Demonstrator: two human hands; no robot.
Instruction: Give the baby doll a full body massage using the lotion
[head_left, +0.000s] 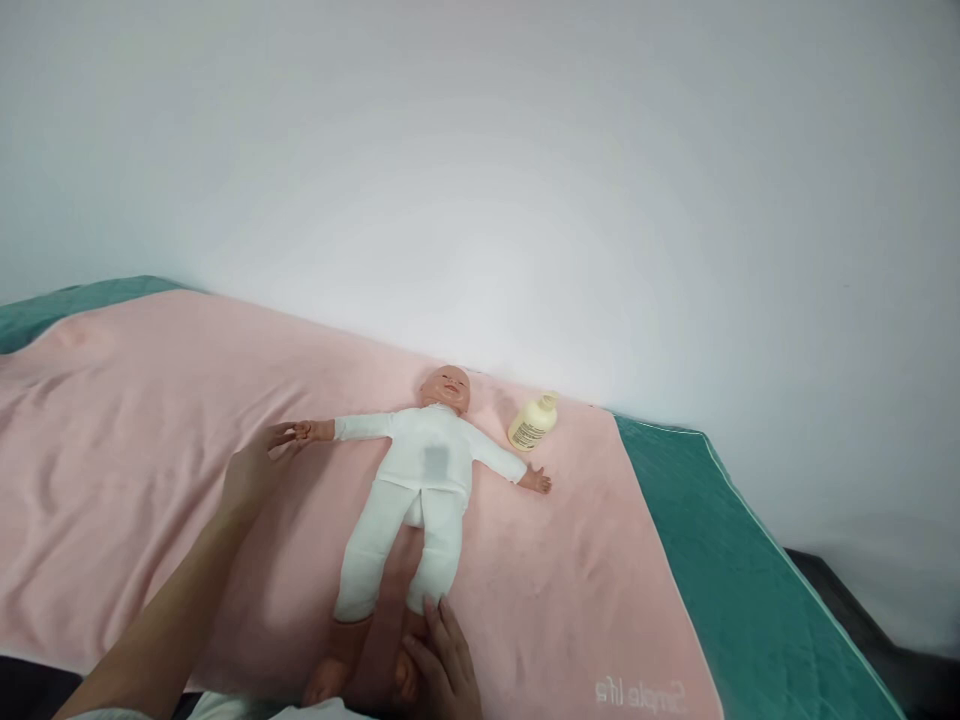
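Note:
A baby doll point(427, 450) in a white top and white trousers lies on its back on a pink blanket point(577, 570), arms spread and legs apart. My left hand point(255, 470) is at the doll's outstretched hand on the left side, with the fingertips closed on it; the thumb is mostly hidden. Low in the view, my right hand point(446, 660) grips the doll's lower leg on the right side. Its fingertips lie at the trouser cuff, and the thumb is near the ankle. A dark grey square marks the front of the doll's top.
A pale yellow bottle point(532, 422) stands on the blanket to the right of the doll's head. Green quilted fabric point(697, 500) shows beyond the blanket on both sides. A plain white wall point(480, 180) rises directly behind. The blanket is wrinkled at the left.

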